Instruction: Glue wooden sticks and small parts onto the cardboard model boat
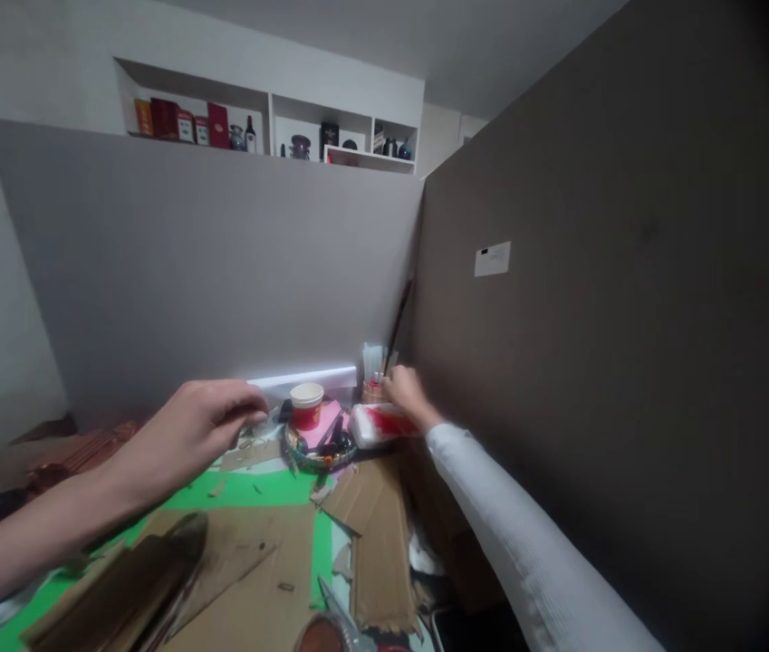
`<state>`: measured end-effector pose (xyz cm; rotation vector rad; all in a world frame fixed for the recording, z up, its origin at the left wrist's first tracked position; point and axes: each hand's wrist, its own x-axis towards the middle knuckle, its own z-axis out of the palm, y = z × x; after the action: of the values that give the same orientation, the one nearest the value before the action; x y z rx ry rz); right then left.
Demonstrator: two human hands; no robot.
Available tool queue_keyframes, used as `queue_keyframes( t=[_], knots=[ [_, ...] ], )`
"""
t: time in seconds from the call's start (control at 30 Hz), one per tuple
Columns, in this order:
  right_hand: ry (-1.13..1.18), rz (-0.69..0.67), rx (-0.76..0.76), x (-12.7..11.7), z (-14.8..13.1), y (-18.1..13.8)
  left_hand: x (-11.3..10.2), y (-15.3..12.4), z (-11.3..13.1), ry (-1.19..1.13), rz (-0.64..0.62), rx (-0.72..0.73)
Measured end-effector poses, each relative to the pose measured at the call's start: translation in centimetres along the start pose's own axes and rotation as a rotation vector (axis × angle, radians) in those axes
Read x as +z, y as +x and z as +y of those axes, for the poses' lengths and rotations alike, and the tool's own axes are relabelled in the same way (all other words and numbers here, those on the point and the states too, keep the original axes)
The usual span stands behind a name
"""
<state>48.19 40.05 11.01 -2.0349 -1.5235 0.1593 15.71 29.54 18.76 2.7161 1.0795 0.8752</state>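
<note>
My left hand point(211, 417) hovers over the left part of the table. Its fingers curl down towards the thumb; whether anything small sits between them is hidden. At the back right, my right hand point(406, 394) reaches to a holder point(374, 391) of pale sticks, fingers bent closed beside it. A long dark stick point(398, 326) rises by those fingertips, but I cannot tell if they grip it. Under the right wrist lies a red and white soft pack point(377, 424). Between the hands, a red and white paper cup point(307, 407) stands in a round tray point(320, 464) with small tools.
Cut cardboard point(254, 552) covers much of the green mat point(248, 489). More cardboard strips point(380, 543) lie to the right. A pointed metal tool point(335, 605) is at the near edge. Grey partitions point(221, 272) enclose the back and right.
</note>
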Motion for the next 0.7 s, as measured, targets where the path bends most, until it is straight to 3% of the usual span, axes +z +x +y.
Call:
queue_keyframes(
  t=[0.3,0.7],
  knots=[
    [0.155,0.130,0.086,0.5,1.3,2.1,2.5,1.4,-2.8,0.016,-0.132,-0.037],
    [0.395,0.158,0.050,3.1,1.4,5.9,3.8,1.1,-3.6,0.033,-0.270,-0.024]
  ],
)
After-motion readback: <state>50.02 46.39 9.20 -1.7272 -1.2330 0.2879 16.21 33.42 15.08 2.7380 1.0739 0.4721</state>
